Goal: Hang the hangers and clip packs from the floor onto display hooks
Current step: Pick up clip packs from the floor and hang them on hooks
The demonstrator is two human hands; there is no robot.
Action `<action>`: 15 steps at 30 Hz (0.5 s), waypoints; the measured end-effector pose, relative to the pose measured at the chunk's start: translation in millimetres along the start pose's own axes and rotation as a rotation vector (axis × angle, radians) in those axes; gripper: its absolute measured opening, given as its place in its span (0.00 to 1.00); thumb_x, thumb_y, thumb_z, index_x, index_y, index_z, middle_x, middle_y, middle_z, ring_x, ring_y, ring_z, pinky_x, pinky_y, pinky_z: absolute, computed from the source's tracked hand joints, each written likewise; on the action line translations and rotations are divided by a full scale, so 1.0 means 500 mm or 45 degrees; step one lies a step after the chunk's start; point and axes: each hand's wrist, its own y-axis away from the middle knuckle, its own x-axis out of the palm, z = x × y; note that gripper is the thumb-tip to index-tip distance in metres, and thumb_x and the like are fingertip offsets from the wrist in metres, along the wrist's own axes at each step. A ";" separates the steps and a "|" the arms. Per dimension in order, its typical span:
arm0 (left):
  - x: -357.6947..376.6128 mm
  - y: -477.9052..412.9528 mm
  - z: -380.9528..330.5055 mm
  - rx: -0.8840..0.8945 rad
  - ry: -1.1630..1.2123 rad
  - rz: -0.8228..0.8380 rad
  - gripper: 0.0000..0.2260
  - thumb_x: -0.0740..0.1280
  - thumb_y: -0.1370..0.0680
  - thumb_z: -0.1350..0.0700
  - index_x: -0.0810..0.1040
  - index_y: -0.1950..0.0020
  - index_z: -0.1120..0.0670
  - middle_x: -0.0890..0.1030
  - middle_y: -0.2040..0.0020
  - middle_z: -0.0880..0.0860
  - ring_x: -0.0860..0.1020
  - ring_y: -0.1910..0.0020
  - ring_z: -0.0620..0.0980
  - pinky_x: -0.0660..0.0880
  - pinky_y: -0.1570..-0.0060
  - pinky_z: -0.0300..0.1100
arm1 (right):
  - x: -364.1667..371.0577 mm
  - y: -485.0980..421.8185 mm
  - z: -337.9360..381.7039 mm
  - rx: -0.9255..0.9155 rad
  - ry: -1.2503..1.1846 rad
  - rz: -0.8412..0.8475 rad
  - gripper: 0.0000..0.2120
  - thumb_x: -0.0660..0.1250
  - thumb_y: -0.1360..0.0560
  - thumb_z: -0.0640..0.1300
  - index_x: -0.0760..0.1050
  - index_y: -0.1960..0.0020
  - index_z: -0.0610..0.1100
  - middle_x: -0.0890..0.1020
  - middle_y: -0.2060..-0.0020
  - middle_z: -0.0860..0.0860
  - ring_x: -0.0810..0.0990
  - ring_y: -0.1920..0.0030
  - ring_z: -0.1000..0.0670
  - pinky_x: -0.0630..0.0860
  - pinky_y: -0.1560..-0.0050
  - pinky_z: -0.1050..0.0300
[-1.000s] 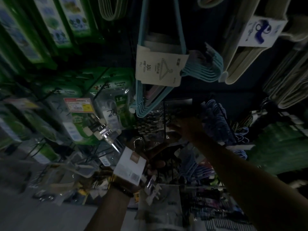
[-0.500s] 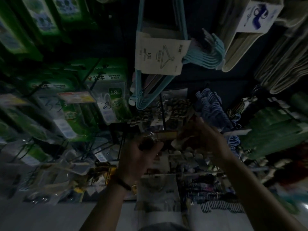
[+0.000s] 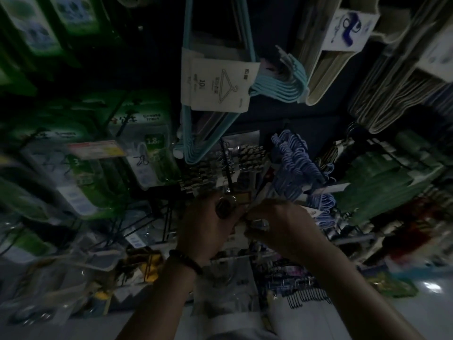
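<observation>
In a dim shop aisle, a person's two hands meet just below the blue hanger bundle (image 3: pixel 220 133) with its white label (image 3: pixel 215 85), working a small clip pack (image 3: pixel 241 212) toward a display hook (image 3: pixel 226 165) on the wire rack. The pack sits between the hands, pinched from both sides: the left hand (image 3: pixel 208 227), a dark bracelet (image 3: pixel 186 261) on its wrist, is curled around the pack's left end with the thumb on top, and the right hand (image 3: pixel 282 227) closes its fingertips on the right end. Neither hand is spread open; how much of the pack lies inside each grip cannot be made out in the gloom and blur. The pack's long axis seems to run roughly left to right, from one hand to the other, while the thin dark hook rises just above it, toward the blue bundle, so the coming move looks to be a short lift up and onto that prong. The left hand appears slightly nearer the hook. Compared with a second earlier, the right hand has drawn back from the purple hangers (image 3: pixel 296 163), right of the blue bundle, and joined the left, and the pack has come up from lower in the view, its white card no longer facing out.
</observation>
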 end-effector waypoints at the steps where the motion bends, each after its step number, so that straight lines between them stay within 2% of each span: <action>1: 0.001 -0.002 0.001 0.014 0.006 0.021 0.18 0.68 0.25 0.31 0.82 0.44 0.41 0.82 0.53 0.38 0.79 0.55 0.34 0.75 0.57 0.30 | 0.009 0.001 -0.003 0.002 0.017 -0.038 0.15 0.80 0.28 0.55 0.85 0.42 0.60 0.86 0.49 0.56 0.85 0.54 0.50 0.77 0.60 0.57; 3: -0.009 -0.005 0.003 0.008 0.064 0.116 0.20 0.70 0.25 0.31 0.80 0.43 0.43 0.82 0.50 0.40 0.80 0.51 0.36 0.78 0.54 0.33 | 0.022 0.010 -0.021 0.027 -0.013 -0.064 0.13 0.80 0.28 0.55 0.86 0.44 0.60 0.86 0.52 0.57 0.85 0.58 0.51 0.77 0.63 0.58; 6: -0.044 -0.014 0.008 -0.053 0.205 0.115 0.21 0.62 0.24 0.29 0.76 0.45 0.44 0.81 0.54 0.42 0.80 0.55 0.37 0.77 0.56 0.37 | 0.027 0.030 -0.060 0.075 -0.007 -0.061 0.14 0.81 0.28 0.56 0.86 0.43 0.63 0.86 0.51 0.59 0.85 0.58 0.54 0.78 0.64 0.59; 8: -0.059 -0.027 0.017 -0.077 0.197 0.021 0.14 0.60 0.18 0.37 0.75 0.43 0.45 0.80 0.55 0.43 0.79 0.56 0.40 0.76 0.59 0.40 | 0.029 0.046 -0.083 0.111 0.005 -0.081 0.16 0.80 0.28 0.56 0.85 0.41 0.65 0.86 0.52 0.59 0.85 0.59 0.53 0.76 0.65 0.61; 10: -0.056 -0.044 0.036 -0.143 0.131 0.071 0.08 0.63 0.15 0.47 0.74 0.37 0.46 0.80 0.50 0.42 0.80 0.52 0.41 0.78 0.55 0.43 | 0.031 0.060 -0.097 0.158 -0.023 -0.104 0.17 0.80 0.28 0.55 0.84 0.40 0.68 0.85 0.52 0.60 0.84 0.59 0.55 0.75 0.65 0.64; 12: -0.044 -0.051 0.051 -0.231 0.158 0.214 0.12 0.65 0.15 0.51 0.72 0.32 0.42 0.82 0.43 0.43 0.82 0.47 0.46 0.82 0.51 0.48 | 0.033 0.070 -0.104 0.193 -0.067 -0.116 0.18 0.79 0.27 0.54 0.83 0.40 0.69 0.82 0.54 0.63 0.83 0.60 0.56 0.79 0.66 0.59; 13: -0.040 -0.051 0.056 -0.219 0.170 0.253 0.15 0.66 0.15 0.54 0.72 0.32 0.38 0.82 0.40 0.43 0.83 0.45 0.47 0.83 0.48 0.51 | 0.035 0.074 -0.106 0.200 -0.078 -0.121 0.18 0.79 0.27 0.54 0.83 0.40 0.69 0.80 0.56 0.64 0.82 0.61 0.56 0.79 0.67 0.58; 15: -0.035 -0.045 0.057 -0.093 0.170 0.260 0.24 0.68 0.18 0.61 0.71 0.37 0.30 0.81 0.39 0.38 0.82 0.41 0.45 0.83 0.44 0.50 | 0.039 0.079 -0.109 0.200 -0.073 -0.128 0.17 0.80 0.26 0.53 0.83 0.41 0.68 0.77 0.59 0.64 0.80 0.65 0.56 0.76 0.71 0.58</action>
